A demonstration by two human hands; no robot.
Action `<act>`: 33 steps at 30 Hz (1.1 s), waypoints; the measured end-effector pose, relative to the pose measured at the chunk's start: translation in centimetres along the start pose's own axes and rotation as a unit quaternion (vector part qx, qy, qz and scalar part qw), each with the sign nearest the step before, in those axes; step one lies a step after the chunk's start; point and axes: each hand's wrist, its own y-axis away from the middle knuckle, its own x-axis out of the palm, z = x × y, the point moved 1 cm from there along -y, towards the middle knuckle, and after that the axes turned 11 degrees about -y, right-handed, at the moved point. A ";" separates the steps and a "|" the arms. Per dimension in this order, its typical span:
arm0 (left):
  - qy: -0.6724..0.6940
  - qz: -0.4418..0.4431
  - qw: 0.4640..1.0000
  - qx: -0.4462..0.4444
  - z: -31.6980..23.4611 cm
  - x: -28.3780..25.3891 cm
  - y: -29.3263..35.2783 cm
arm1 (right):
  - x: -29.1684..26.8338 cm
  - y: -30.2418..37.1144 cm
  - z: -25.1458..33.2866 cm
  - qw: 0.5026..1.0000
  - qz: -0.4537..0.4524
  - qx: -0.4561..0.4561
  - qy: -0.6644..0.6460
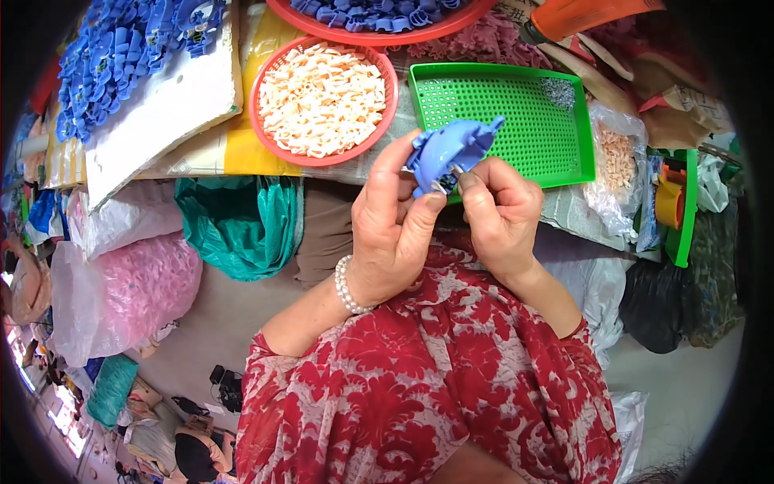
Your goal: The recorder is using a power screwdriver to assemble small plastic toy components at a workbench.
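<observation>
Held up in front of me is a blue curved plastic part (451,152), tilted, with a small pale piece showing at its lower side. My left hand (391,210) grips it from the left, fingers behind and thumb at its lower edge. The fingertips of my right hand (500,214) are pinched at the part's lower right side; whatever small thing they may hold is mostly hidden. Just beyond the hands lies a green perforated tray (516,121) with a pile of small silvery pieces (558,92) in its far right corner.
A red basket (390,89) of cream-coloured small parts stands left of the tray. Behind it is a red basin (363,36) of blue parts. More blue parts (121,68) lie on a white board (161,133). A teal bag (242,234) hangs below the table edge.
</observation>
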 end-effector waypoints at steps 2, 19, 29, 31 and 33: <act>0.088 0.016 0.994 -0.062 -0.6 -0.2 -0.5 | -0.2 -0.1 0.3 0.999 -0.004 0.020 -0.026; 0.242 0.079 0.939 -0.230 -1.5 -1.4 -1.5 | -1.4 -1.3 -1.2 0.987 0.067 0.075 -0.124; 0.178 0.100 0.951 -0.234 -1.9 -1.0 -1.8 | -2.5 -1.4 -1.7 0.981 0.118 0.088 -0.124; 0.186 0.093 0.946 -0.249 -2.0 -0.9 -2.1 | -2.6 -1.6 -1.8 0.980 0.112 0.096 -0.131; 0.192 0.098 0.945 -0.247 -2.1 -0.8 -2.4 | -2.6 -1.9 -1.8 0.980 0.101 0.093 -0.143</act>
